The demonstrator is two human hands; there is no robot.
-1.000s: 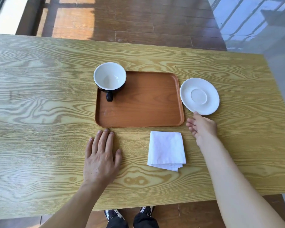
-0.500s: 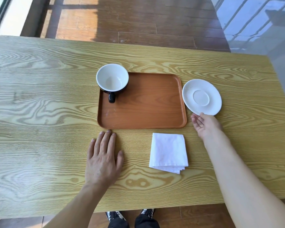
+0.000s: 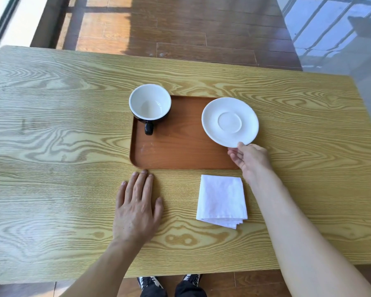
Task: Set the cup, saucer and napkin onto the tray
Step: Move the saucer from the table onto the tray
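A brown wooden tray (image 3: 180,151) lies in the middle of the table. A black cup with a white inside (image 3: 150,105) stands on the tray's far left corner, handle towards me. My right hand (image 3: 250,159) grips the near rim of the white saucer (image 3: 230,122), which is held over the tray's right side. A folded white napkin (image 3: 222,200) lies on the table just in front of the tray's near right corner. My left hand (image 3: 137,206) rests flat on the table, fingers apart, fingertips close to the tray's near left corner.
The yellow wood-grain table (image 3: 51,146) stretches wide to both sides. Its near edge runs just above my shoes (image 3: 169,281). Dark wooden floor lies beyond the far edge, with a glass wall at the far right.
My right hand has taken hold of the saucer's rim and carried it left from the table to over the tray's right side. The left hand, cup and napkin have stayed put.
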